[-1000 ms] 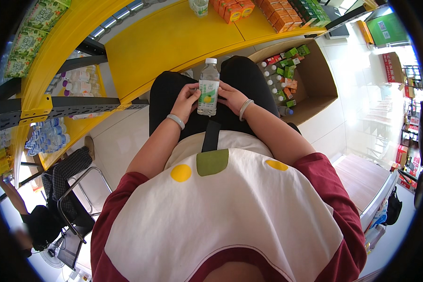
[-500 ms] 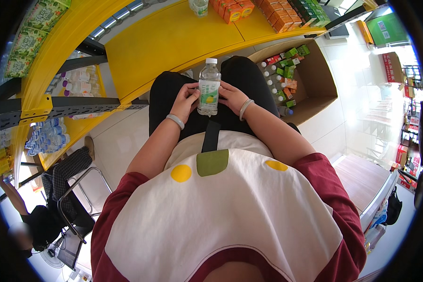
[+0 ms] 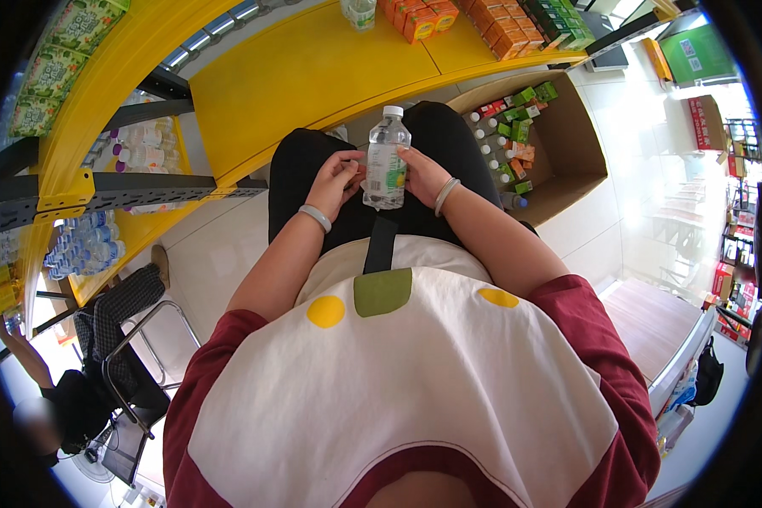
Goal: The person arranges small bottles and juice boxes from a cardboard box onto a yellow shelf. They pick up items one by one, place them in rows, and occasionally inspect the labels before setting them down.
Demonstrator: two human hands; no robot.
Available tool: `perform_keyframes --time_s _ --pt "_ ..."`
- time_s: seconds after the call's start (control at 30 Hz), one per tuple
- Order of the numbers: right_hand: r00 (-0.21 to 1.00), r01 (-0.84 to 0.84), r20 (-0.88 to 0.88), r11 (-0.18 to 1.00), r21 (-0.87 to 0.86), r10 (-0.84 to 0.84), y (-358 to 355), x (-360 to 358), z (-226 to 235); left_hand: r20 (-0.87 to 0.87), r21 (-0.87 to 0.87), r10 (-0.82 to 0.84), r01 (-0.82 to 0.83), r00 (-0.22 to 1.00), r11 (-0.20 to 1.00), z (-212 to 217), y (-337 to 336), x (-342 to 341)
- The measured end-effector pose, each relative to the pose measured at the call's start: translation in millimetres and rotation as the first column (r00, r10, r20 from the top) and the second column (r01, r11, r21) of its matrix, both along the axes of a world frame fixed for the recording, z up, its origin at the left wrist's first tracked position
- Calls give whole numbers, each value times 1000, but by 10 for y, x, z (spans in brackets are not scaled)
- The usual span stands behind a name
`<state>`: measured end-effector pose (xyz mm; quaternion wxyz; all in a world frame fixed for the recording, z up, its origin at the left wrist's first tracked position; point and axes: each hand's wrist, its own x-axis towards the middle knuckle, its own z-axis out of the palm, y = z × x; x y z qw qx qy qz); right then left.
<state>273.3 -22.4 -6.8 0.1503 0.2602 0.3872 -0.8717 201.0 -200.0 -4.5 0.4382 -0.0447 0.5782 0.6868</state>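
- The yellow shelf [image 3: 313,68] spans ahead of you, an open cardboard box [image 3: 567,144] at its right end.
- Your left hand [image 3: 337,182] and right hand [image 3: 422,173] each grip 1 upright water bottle [image 3: 386,161] over your lap.
- A loosened grip would likely drop it.

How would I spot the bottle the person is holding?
Find the big yellow shelf, then look just below it at the black lap. The clear water bottle stands upright between the left hand and right hand. Unlike the bottles in the cardboard box, it is held.
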Motion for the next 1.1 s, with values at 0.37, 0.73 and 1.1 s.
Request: perform_keyframes --time_s 0.37,0.73,1.1 --pt "999 -15 -47 999 -36 13 32 1 -42 -73 -11 -110 110 991 994 2 47 53" --pt "1000 -24 -2 997 -77 24 47 -11 -65 -27 29 -118 119 993 993 -54 16 34" --pt "1000 27 7 998 -65 -27 16 -23 -41 -29 0 -52 52 998 999 30 30 25"
